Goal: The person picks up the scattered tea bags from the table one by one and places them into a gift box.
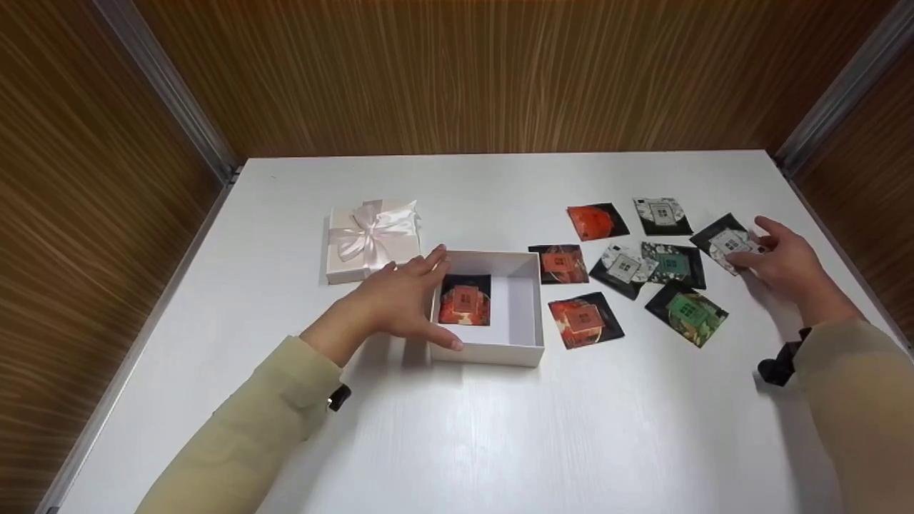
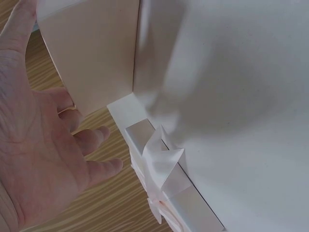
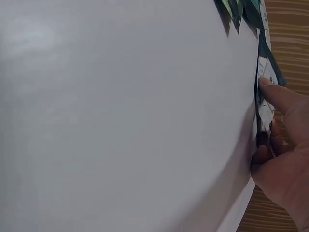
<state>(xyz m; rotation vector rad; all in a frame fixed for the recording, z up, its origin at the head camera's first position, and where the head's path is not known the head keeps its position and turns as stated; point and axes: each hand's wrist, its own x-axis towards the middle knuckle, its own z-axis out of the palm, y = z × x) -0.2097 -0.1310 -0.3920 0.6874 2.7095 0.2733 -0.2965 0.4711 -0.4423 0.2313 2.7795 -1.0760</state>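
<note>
Head view: right fingers (image 1: 777, 228) pinch a packet (image 1: 724, 240) turned diagonally, corner pointing away; left fingers (image 1: 417, 267) splay against a box (image 1: 496, 355).

A creased khaki left sleeve (image 1: 243, 421) meets a bare left hand (image 1: 400, 296), with a small black device (image 1: 339, 397) beside that sleeve. Well right of it: matching right sleeve (image 1: 857, 400), bare right hand (image 1: 789, 265), rounded black gadget (image 1: 777, 368).

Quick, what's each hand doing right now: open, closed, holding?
Left hand: open, touching the white box.
Right hand: closed, pinching a black-and-white packet.
</note>
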